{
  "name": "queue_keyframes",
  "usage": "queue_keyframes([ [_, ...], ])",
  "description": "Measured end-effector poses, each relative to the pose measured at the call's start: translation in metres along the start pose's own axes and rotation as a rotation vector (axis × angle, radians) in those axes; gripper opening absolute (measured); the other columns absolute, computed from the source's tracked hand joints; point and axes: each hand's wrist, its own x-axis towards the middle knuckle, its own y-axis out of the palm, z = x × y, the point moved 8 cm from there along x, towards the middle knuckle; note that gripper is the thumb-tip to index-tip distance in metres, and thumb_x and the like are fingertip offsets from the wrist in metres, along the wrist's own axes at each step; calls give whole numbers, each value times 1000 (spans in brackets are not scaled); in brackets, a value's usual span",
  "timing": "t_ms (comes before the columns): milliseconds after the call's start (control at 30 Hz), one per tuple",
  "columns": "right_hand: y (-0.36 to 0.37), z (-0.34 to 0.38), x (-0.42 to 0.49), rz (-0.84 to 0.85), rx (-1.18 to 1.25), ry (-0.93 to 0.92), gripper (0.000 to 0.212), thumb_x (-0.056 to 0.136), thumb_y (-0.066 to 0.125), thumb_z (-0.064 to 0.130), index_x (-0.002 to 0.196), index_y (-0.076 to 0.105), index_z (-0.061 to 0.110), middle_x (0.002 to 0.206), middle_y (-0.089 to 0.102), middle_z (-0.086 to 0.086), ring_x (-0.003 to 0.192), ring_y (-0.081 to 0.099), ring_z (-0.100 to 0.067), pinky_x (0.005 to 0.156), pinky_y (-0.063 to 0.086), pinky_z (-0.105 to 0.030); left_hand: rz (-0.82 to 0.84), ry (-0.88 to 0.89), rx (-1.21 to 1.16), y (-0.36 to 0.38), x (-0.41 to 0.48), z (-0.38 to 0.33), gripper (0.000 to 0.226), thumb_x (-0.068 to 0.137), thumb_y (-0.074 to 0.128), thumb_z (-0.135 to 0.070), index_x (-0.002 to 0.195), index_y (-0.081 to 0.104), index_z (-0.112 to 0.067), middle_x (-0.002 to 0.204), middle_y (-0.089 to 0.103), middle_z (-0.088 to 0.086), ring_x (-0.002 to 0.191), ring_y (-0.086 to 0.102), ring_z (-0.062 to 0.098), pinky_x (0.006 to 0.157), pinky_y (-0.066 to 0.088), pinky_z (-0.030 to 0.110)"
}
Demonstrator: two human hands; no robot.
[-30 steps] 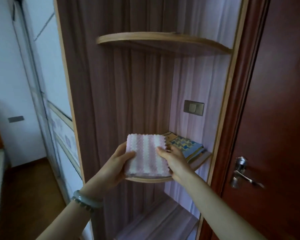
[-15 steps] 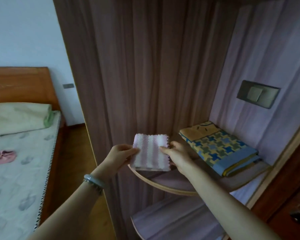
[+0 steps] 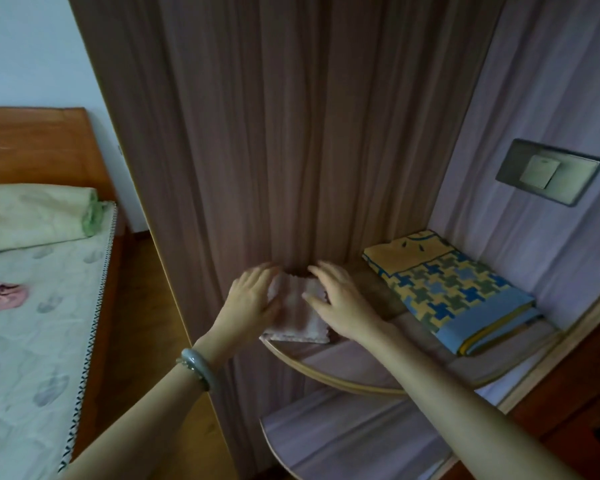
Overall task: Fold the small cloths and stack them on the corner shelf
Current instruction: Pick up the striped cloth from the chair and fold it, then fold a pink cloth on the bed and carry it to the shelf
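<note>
Corner shelf (image 3: 343,382): I see the pink cloth (image 3: 297,315) folded at its left end, against the wood panel.
Left hand (image 3: 252,301): flat on the cloth, fingers spread, not clenched.
Right hand (image 3: 342,301): same, pressing.
Neighbour: blue-yellow folded cloth (image 3: 454,289), well apart.
Bed (image 3: 32,323): left, another pink cloth (image 3: 2,296) lying there.

A folded pink-and-white cloth (image 3: 297,311) lies at the left front edge of the corner shelf (image 3: 354,384), against the wooden side panel. The left hand (image 3: 253,301) and right hand (image 3: 340,299) rest flat on its two sides, fingers spread. A blue-and-yellow folded cloth (image 3: 451,289) lies toward the shelf's right edge, apart from the pink one.
</note>
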Motion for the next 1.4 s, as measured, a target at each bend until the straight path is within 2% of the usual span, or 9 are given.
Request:
queue_keyframes([
  [100,28,8,-6,195,-250,-56,72,95,29,56,151,18,12,160,9,-6,148,1,-18,117,0,-33,193,103,167,21,-6,-4,66,88,25,-45,142,41,-12,151,38,6,141,30,26,112,21,47],
  [167,46,0,-15,286,-346,-18,96,80,-3,75,152,11,13,161,5,-4,148,-2,-15,117,-3,-37,348,170,307,44,-19,0,50,99,22,-39,132,48,-11,142,49,13,133,43,36,99,37,64],
  [233,53,-8,-21,323,-356,9,106,71,-14,79,152,10,14,161,6,-2,148,-1,-14,117,-2,-38,413,140,321,54,-24,9,50,104,15,-36,129,50,-11,137,54,14,127,49,37,90,43,67],
  [400,41,-6,-24,285,-311,-31,65,99,30,50,152,8,20,161,3,-1,148,-3,-13,117,-5,-41,246,94,231,36,-25,1,70,92,7,-54,149,29,-19,155,28,2,145,17,26,114,0,44],
  [567,52,-10,-35,396,-385,6,63,99,27,50,152,7,22,161,-1,-1,148,-8,-17,116,-5,-46,298,18,257,44,-39,7,96,70,-29,-72,151,7,-33,160,12,-5,148,3,17,119,-1,46],
  [800,29,86,-38,147,31,-298,67,91,40,54,148,30,19,156,26,-8,145,18,-22,116,8,-29,88,-150,61,-23,-84,11,68,90,11,-63,150,20,-32,158,19,-7,147,10,13,116,6,33],
  [967,51,171,-55,296,289,-466,52,95,51,37,144,36,29,150,34,11,137,25,1,110,13,-10,-14,-417,-11,-76,-182,52,61,89,16,-71,145,16,-48,156,17,-18,145,9,7,119,12,41],
  [1133,93,262,-68,427,418,-602,67,88,63,38,146,28,36,151,33,10,136,35,-9,111,37,-39,-232,-656,-106,-156,-278,96,72,80,27,-80,143,10,-50,157,21,-10,144,16,10,118,18,43],
  [1400,162,398,-83,550,534,-722,101,79,73,42,141,-5,56,156,13,17,143,20,-6,113,33,-45,-423,-690,-93,-263,-390,134,95,69,53,-80,143,-1,-55,157,11,-14,144,16,15,114,25,53],
])
